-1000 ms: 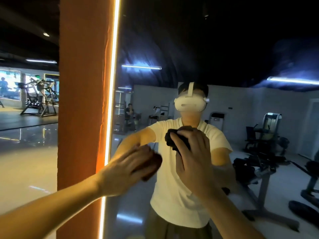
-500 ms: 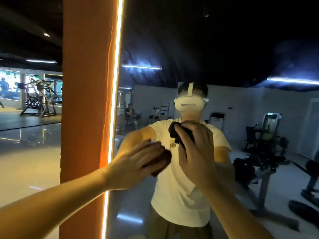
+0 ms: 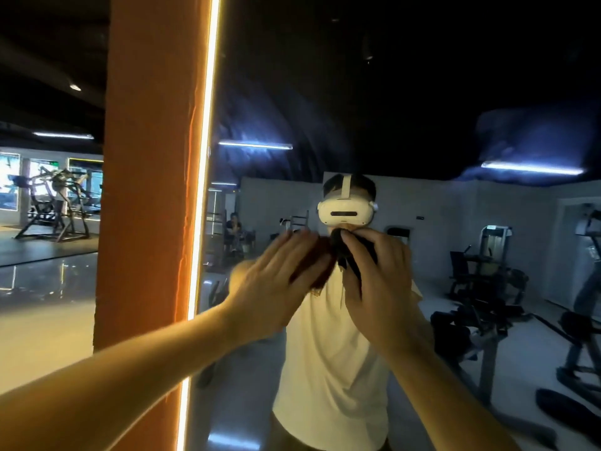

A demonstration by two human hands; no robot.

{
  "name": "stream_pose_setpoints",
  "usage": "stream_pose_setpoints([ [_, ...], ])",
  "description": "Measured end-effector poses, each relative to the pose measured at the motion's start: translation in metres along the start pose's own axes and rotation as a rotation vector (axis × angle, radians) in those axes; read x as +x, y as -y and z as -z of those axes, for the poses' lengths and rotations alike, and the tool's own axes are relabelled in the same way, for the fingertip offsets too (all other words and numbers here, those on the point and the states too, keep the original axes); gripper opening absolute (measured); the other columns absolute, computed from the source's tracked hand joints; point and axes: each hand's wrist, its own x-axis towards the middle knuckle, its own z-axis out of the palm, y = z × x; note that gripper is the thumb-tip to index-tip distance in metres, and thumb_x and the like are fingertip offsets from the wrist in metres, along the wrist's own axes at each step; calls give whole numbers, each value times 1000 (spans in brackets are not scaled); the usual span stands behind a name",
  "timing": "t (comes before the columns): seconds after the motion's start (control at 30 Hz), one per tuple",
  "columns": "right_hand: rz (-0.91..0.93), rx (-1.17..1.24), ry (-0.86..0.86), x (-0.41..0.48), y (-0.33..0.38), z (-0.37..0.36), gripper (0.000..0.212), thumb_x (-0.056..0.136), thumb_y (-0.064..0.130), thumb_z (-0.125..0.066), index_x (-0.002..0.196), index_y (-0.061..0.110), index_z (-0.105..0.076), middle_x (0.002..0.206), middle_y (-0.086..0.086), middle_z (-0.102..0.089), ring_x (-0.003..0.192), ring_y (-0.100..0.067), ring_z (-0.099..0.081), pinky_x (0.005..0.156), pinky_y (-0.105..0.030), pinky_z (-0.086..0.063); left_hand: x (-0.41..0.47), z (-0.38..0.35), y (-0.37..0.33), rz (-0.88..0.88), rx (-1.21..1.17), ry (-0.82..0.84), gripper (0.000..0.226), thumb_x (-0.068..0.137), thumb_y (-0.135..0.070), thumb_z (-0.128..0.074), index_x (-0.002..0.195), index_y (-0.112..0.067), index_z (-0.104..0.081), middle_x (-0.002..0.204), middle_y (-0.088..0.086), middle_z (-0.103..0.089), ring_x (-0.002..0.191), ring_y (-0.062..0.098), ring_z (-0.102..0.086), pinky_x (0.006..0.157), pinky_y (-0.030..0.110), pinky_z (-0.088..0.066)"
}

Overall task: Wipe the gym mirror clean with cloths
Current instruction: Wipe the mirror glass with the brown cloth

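Both hands are working mid-frame on the mirror [image 3: 422, 109]: the left hand [image 3: 276, 288] is pressing a reddish cloth [image 3: 313, 268] flat, fingers [image 3: 292, 252] nearly straight; the right hand [image 3: 380, 288] is gripping a dark cloth [image 3: 349, 255], curling over it. Even pressure and overlapping passes are looking wise. Any smears are proving hard to judge; hands are hiding most of each cloth.
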Motion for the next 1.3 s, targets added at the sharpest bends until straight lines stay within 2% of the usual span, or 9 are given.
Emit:
stream_pose_setpoints([
  [0.1, 35, 2, -8, 3, -1, 0, 44, 87, 11, -60, 131, 6, -66, 127, -15, -62, 121, -33, -55, 103, -51, -45, 18, 19, 46, -310, 201, 173, 54, 102, -23, -47, 155, -16, -37, 156, 21, -43, 146, 39, -39, 125, 56, -24],
  [0.27, 21, -1, -59, 11, -9, -2, 47, 85, 7, -66, 131, 7, -64, 126, -15, -61, 117, -36, -58, 100, -51, -45, 87, 29, 109, 527, 150, -246, 56, 108, -34, -38, 155, -4, -37, 155, 29, -35, 141, 45, -37, 122, 58, -26],
  [0.33, -6, 7, -108, 13, -10, -5, 47, 85, 5, -66, 132, 7, -64, 126, -15, -61, 116, -36, -59, 99, -50, -45, 98, 18, 87, 601, -10, -347, 57, 106, -29, -46, 157, -5, -36, 158, 28, -31, 147, 43, -32, 124, 54, -25],
  [0.6, -70, 49, -200, 20, -6, -9, 45, 83, 0, -69, 128, 4, -67, 121, -16, -64, 112, -35, -60, 99, -44, -43, 69, 26, 68, -234, 119, -16, 64, 98, -34, -63, 157, -23, -39, 163, 11, -37, 154, 32, -28, 127, 56, -18],
  [0.83, -33, 41, -36, -7, -2, 0, 46, 83, 3, -69, 130, 3, -66, 126, -15, -62, 119, -35, -57, 106, -42, -39, 30, 11, 61, 557, -12, -379, 50, 106, -40, -46, 139, -6, -62, 132, 26, -54, 114, 37, -48, 97, 46, -40],
  [1.0, 9, 32, 79, -34, 10, 10, 42, 88, 4, -68, 130, 5, -66, 126, -11, -58, 120, -28, -49, 100, -48, -49, -90, -18, -18, 122, -85, -48, 50, 97, -38, -66, 141, -15, -61, 120, 20, -63, 104, 35, -61, 95, 54, -52],
  [1.13, 59, 76, 89, -45, 19, 0, 46, 86, 7, -67, 132, 11, -61, 128, -10, -55, 119, -33, -55, 100, -49, -46, -90, 16, 13, -292, 57, 101, 40, 108, -44, -44, 136, -23, -64, 116, 10, -63, 104, 13, -49, 98, 41, -50],
  [1.2, 43, 100, 96, -48, 25, -7, 44, 88, 9, -63, 132, 12, -60, 128, -11, -57, 119, -34, -56, 101, -51, -45, -59, 27, 44, -102, 34, 1, 53, 111, -50, -32, 133, -16, -66, 109, 9, -63, 82, 2, -35, 77, 31, -47],
  [1.3, 24, 111, 79, -51, 35, -12, 41, 90, 8, -62, 132, 8, -65, 127, -14, -61, 121, -33, -56, 103, -52, -45, -41, 30, 78, 455, 77, -207, 48, 108, -40, -42, 141, -7, -51, 122, 24, -58, 99, 28, -50, 82, 40, -40],
])
